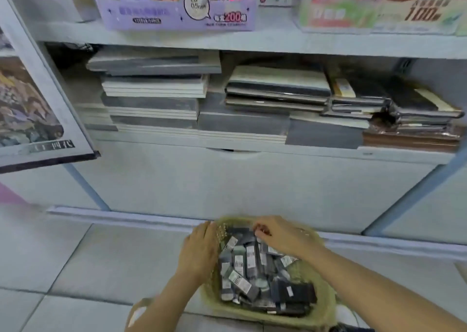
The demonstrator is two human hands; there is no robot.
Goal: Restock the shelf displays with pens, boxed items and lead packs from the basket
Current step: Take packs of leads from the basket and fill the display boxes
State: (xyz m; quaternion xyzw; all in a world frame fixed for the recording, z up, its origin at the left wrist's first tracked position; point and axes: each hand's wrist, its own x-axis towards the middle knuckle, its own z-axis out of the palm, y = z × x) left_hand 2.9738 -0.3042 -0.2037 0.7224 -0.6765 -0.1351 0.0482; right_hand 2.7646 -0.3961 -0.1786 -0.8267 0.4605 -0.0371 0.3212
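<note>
head view: woven basket (pixel 326 306) sits on the near floor (pixel 101 255), heaped with lead packs (pixel 240 263). left hand (pixel 199 250) lies flat against its left rim, fingers loose; right hand (pixel 278 233) pinches one by its far end. they look light, stiff and slick, best taken edgewise.

A pale grey shelf unit (pixel 252 40) fills the wall. Under its lower board is a plain white base panel (pixel 227 180), notched at the top edge and flanked by slanting blue-grey uprights (pixel 86 187). Below the panel runs a low ledge (pixel 126 217), and in front of it a floor (pixel 75 261) of large light tiles with dark joints. The light is cool and even.
</note>
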